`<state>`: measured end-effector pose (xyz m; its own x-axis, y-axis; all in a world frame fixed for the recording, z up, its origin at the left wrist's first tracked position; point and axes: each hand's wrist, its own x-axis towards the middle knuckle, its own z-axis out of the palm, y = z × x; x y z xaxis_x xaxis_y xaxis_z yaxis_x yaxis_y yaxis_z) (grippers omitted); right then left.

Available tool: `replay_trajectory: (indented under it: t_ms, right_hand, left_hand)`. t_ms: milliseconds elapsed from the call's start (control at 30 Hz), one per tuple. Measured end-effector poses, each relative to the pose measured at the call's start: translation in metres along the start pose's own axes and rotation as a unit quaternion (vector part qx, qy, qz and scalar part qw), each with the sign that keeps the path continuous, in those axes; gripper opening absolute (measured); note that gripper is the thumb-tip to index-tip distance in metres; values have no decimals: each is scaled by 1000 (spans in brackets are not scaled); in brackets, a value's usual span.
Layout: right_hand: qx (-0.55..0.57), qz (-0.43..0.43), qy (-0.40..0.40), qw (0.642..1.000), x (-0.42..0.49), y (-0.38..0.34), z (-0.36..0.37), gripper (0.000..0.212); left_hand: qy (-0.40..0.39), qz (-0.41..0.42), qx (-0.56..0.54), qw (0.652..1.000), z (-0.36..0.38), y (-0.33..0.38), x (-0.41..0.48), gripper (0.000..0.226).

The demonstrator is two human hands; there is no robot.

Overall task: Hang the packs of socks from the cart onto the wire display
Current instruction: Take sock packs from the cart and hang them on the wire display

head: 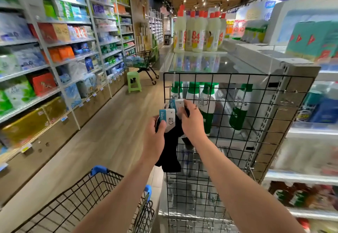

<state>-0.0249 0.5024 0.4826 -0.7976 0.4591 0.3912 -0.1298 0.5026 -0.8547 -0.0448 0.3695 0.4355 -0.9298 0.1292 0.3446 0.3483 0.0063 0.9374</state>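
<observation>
At the aisle-end wire display (237, 74), a black square-mesh metal grid fixed to the shelf end, the person stands with both bare arms stretched out. There are two sock packs, both up against the grid's upper left. The left hand (155, 132) has thumb and fingers curled round the first sock pack (167, 120), gripping its white and teal cardboard header, with soft black sock fabric hanging limp below. The right hand (193, 123) pinches the white card of the second sock pack (178, 105) right at a chrome hook (172, 93); I can't tell if the card is on the hook. At least four thin metal hooks stick out across the grid. Behind the mesh are about four white plastic bottles with green caps (207, 102). One black wire shopping cart (109, 173) with two blue plastic corner guards sits below the arms, its contents not visible. A second cart (142, 60) and one green plastic stool (133, 82) are down the aisle. A row of cream bleach bottles with orange-red caps (197, 33) stands on top.
</observation>
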Motion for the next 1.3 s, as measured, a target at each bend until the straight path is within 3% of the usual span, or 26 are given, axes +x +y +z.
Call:
replay_trajectory:
  t_ms: [433, 567, 700, 867, 1000, 1133, 1300]
  right_hand:
    - [63, 112, -24, 991, 12, 3, 20, 43]
    - [-9, 75, 11, 997, 2, 8, 21, 37]
    - [51, 37, 82, 995, -32, 19, 16, 24]
    - [136, 66, -57, 987, -50, 17, 10, 24]
    - [132, 62, -10, 989, -45, 19, 10, 28]
    - [113, 56, -15, 992, -34, 19, 7, 32]
    - [82, 56, -1, 995, -18, 12, 5, 34]
  left_hand:
    - [-45, -6, 22, 999, -12, -8, 8, 26]
    - [-54, 1, 21, 998, -13, -6, 6, 26]
    - [-53, 5, 18, 998, -9, -9, 4, 22]
    - [-65, 18, 34, 997, -1, -5, 4, 22]
    - [-42, 6, 40, 998, 1, -3, 7, 26]
    - [-3, -29, 46, 999, -5, -4, 13, 42]
    - [-46, -58, 48, 996, -4, 2, 21, 39]
